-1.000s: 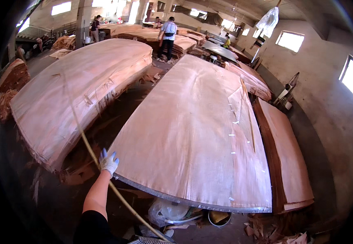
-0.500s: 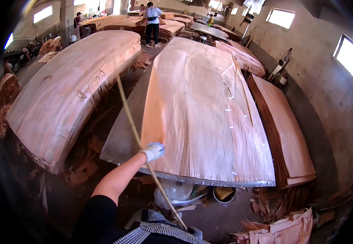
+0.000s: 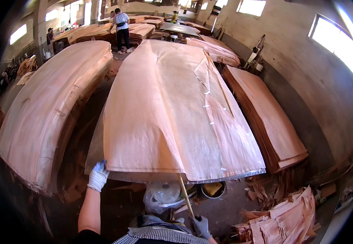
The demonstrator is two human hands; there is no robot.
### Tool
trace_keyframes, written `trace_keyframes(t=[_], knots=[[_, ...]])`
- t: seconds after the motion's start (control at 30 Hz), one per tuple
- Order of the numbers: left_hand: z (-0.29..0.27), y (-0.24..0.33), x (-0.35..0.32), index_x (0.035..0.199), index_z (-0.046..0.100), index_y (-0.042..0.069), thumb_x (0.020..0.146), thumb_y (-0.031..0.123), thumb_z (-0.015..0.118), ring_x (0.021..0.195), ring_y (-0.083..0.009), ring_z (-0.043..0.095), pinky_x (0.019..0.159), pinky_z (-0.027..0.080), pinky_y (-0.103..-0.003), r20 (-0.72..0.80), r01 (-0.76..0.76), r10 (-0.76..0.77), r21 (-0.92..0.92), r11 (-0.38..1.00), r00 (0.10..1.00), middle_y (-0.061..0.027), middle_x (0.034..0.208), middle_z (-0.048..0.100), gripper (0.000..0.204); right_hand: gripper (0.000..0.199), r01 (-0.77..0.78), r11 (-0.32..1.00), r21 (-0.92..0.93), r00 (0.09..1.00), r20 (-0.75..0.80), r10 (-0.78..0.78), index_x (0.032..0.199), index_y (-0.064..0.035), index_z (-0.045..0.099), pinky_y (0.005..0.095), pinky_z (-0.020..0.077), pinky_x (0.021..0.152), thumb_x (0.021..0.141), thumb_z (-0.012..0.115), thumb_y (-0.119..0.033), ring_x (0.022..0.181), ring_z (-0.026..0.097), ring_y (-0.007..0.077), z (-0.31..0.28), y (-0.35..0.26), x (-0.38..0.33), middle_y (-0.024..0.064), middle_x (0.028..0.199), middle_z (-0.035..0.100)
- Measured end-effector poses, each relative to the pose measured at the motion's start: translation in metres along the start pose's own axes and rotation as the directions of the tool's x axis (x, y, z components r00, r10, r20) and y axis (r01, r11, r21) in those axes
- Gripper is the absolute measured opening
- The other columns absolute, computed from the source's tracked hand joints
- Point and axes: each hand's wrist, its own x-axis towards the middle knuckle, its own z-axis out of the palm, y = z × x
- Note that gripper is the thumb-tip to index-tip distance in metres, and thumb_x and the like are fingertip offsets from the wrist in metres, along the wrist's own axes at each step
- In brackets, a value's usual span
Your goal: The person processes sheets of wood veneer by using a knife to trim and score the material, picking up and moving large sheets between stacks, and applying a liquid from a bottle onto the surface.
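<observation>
A large thin pinkish wood veneer sheet (image 3: 135, 126) lies over the left and middle part of the long table, on another veneer sheet patched with short white tape pieces (image 3: 206, 106). At its near left corner, my left hand (image 3: 98, 177), in a white glove, pinches the sheet's edge. My right hand (image 3: 202, 227), in a grey glove, is low in front of me, closed around a long thin wooden stick (image 3: 185, 194). The stick runs forward under the veneer's near edge. Its far part is hidden, and a ridge rises in the sheet along that line.
A tall veneer stack (image 3: 54, 110) flanks the left side, and a lower stack (image 3: 268, 116) stands by the right wall. Below the table's front edge are a plastic bag (image 3: 160, 196) and a bucket (image 3: 214, 197). Torn veneer (image 3: 280, 223) lies near right. A person (image 3: 122, 30) stands far back.
My left hand has moved left and nearer, from the folded veneer edge to the corner. The sheet now spreads further left. The stick, previously above it, is now partly beneath.
</observation>
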Motion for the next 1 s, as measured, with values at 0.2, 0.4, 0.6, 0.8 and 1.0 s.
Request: trace_keyframes(t=[0.2, 0.4, 0.6, 0.8, 1.0], knots=[[0.037, -0.078, 0.029, 0.11, 0.059, 0.006, 0.081, 0.03, 0.061, 0.098, -0.0189, 0.053, 0.087, 0.041, -0.032, -0.254, 0.176, -0.058, 0.471, 0.865, 0.966, -0.0065, 0.114, 0.057, 0.038, 0.017, 0.051, 0.96, 0.274, 0.998, 0.022, -0.059, 0.075, -0.0072, 0.061, 0.0227, 0.0317, 0.035, 0.081, 0.066, -0.022, 0.037, 0.043, 0.0099, -0.006, -0.088, 0.073, 0.0, 0.052, 0.051], [0.129, -0.178, 0.049, 0.09, 0.064, 0.006, 0.076, 0.019, 0.07, 0.061, -0.0138, 0.056, 0.057, 0.046, -0.024, -0.286, 0.239, -0.079, 0.581, 0.778, 0.955, -0.0025, 0.081, 0.062, 0.02, 0.021, -0.156, 0.889, 0.431, 0.977, 0.2, 0.075, 0.085, -0.0063, 0.057, 0.0233, 0.0298, 0.04, 0.087, 0.058, -0.027, 0.043, 0.039, 0.0096, -0.11, -0.15, 0.09, -0.0003, 0.056, 0.048], [0.257, -0.339, 0.067, 0.083, 0.066, 0.005, 0.078, 0.016, 0.068, 0.057, -0.0127, 0.056, 0.052, 0.045, -0.025, -0.189, 0.208, -0.113, 0.617, 0.759, 0.975, -0.0025, 0.071, 0.061, 0.012, 0.027, -0.136, 0.834, 0.534, 0.969, 0.247, 0.0, 0.093, -0.0024, 0.055, 0.0243, 0.0302, 0.042, 0.089, 0.054, -0.03, 0.044, 0.037, 0.0109, -0.295, -0.141, 0.17, -0.0002, 0.058, 0.043], [0.383, -0.504, 0.081, 0.082, 0.068, 0.004, 0.081, 0.017, 0.066, 0.054, -0.0102, 0.054, 0.048, 0.043, -0.024, -0.133, 0.238, -0.204, 0.694, 0.679, 0.97, -0.0012, 0.07, 0.062, 0.013, 0.028, -0.033, 0.918, 0.395, 0.999, 0.002, 0.035, 0.087, -0.0025, 0.061, 0.0263, 0.0362, 0.04, 0.085, 0.06, -0.03, 0.043, 0.045, 0.0143, -0.503, -0.161, 0.218, 0.0019, 0.055, 0.049], [0.485, -0.644, 0.091, 0.101, 0.064, -0.003, 0.087, 0.013, 0.059, 0.086, -0.0185, 0.064, 0.076, 0.053, -0.028, 0.045, 0.235, -0.408, 0.757, 0.61, 0.912, -0.0074, 0.098, 0.066, 0.022, 0.018, 0.147, 0.946, 0.288, 0.935, -0.352, -0.038, 0.083, -0.0039, 0.063, 0.0267, 0.0365, 0.041, 0.081, 0.066, -0.021, 0.048, 0.048, 0.0125, -0.669, -0.184, 0.26, 0.001, 0.064, 0.055]])
